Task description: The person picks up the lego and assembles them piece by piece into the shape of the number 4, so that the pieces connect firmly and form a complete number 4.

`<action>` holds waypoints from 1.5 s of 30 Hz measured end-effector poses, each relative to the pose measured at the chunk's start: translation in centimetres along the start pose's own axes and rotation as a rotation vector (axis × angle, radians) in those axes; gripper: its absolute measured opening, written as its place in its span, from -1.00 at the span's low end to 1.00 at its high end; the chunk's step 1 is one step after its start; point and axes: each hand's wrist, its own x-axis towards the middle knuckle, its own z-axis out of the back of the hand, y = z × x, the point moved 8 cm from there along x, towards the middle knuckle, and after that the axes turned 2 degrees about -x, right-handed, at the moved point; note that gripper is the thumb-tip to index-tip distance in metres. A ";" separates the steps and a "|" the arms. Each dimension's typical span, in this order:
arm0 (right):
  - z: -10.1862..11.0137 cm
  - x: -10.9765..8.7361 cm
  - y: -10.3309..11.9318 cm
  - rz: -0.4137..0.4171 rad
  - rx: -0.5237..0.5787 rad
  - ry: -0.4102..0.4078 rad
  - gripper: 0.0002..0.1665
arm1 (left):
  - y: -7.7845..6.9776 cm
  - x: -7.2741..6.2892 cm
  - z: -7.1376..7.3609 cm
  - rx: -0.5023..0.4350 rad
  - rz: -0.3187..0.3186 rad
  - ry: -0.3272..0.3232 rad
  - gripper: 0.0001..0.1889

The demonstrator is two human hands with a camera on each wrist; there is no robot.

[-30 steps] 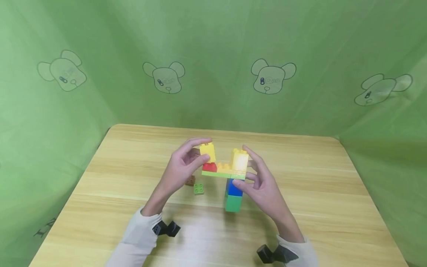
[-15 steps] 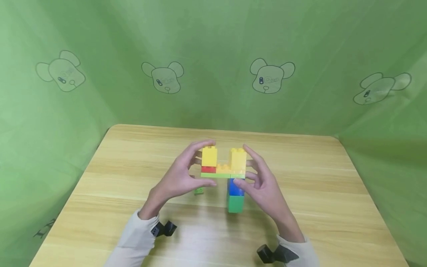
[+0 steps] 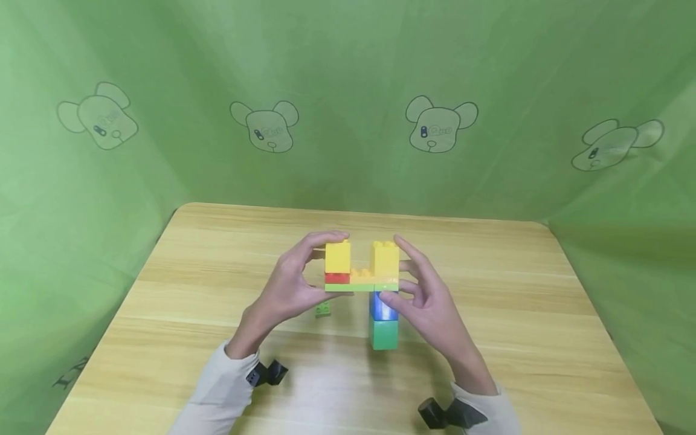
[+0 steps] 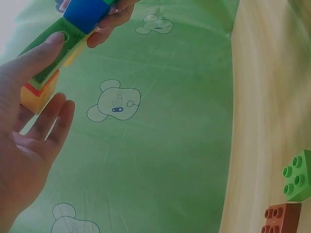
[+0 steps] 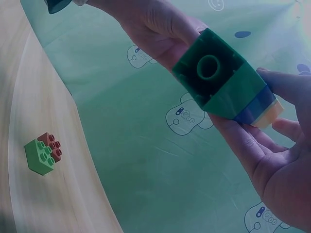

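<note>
A structure of toy building bricks is held up in both hands above the table. It has a lime plate with a red brick under the left yellow brick. Another yellow brick stands at the right end. Below that end hang a blue brick and a green brick. My left hand pinches the left end, fingers over the yellow brick and thumb against the plate's underside. My right hand grips the right end, thumb on the blue brick.
On the wooden table lie a loose light green brick and a brown brick, side by side. A green printed cloth hangs around the table's back and sides.
The left yellow brick, tilted in my left hand earlier, now sits straight on the red brick. My left thumb has shifted from its front face down under the plate. The right hand keeps its grip.
</note>
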 end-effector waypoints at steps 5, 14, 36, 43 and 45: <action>0.0 0.0 0.0 -0.002 -0.004 0.004 0.01 | -0.1 0.0 0.1 0.010 -0.012 -0.004 -0.13; -0.2 -0.1 -0.2 -0.010 0.018 0.019 0.01 | 0.0 -0.1 -0.2 -0.038 0.020 0.040 -0.14; -0.4 -0.1 0.1 0.006 0.049 0.035 -0.01 | -1.4 -0.2 0.4 0.032 -0.154 0.017 -0.15; -0.4 -0.1 0.3 0.025 0.048 0.032 -0.03 | -1.6 -0.2 0.4 0.042 -0.187 0.004 -0.16; -0.5 -0.1 0.3 0.025 0.051 0.035 -0.02 | -1.6 -0.2 0.5 0.038 -0.180 -0.002 -0.17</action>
